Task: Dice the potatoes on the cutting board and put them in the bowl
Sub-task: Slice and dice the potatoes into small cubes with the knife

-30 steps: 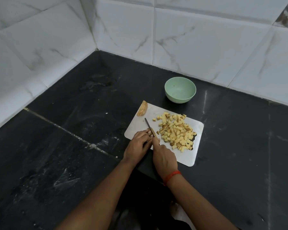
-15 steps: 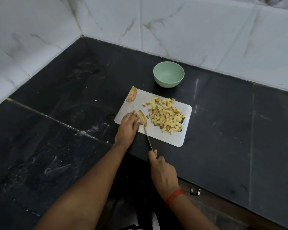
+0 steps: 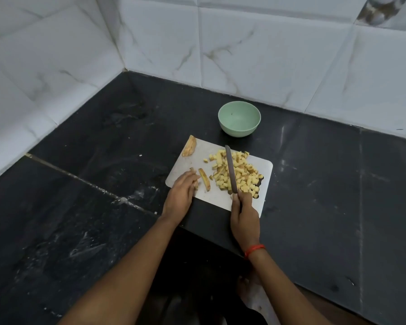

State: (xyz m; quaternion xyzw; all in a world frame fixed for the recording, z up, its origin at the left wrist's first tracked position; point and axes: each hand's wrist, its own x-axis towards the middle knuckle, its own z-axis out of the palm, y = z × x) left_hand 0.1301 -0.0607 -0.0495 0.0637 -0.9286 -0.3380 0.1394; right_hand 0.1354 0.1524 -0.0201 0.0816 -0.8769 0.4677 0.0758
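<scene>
A white cutting board (image 3: 211, 198) lies on the black counter with a pile of diced potato (image 3: 242, 174) on its right half. My right hand (image 3: 244, 216) grips a knife (image 3: 230, 170) whose blade lies over the pile, pointing away from me. My left hand (image 3: 182, 193) rests on the board's left part, fingers on a small potato piece, next to a cut strip with skin (image 3: 204, 182). Another skin-on slice (image 3: 189, 146) lies at the board's far left corner. A pale green bowl (image 3: 239, 118) stands empty just behind the board.
The black stone counter (image 3: 103, 184) meets white tiled walls (image 3: 267, 55) at the back and left, forming a corner. The counter's front edge runs under my right wrist. A seam with white residue (image 3: 127, 198) crosses the counter left of the board.
My right hand has brought the knife from the board's near left edge forward and right, so the blade now lies over the diced pile. My left hand stays at the board's left part.
</scene>
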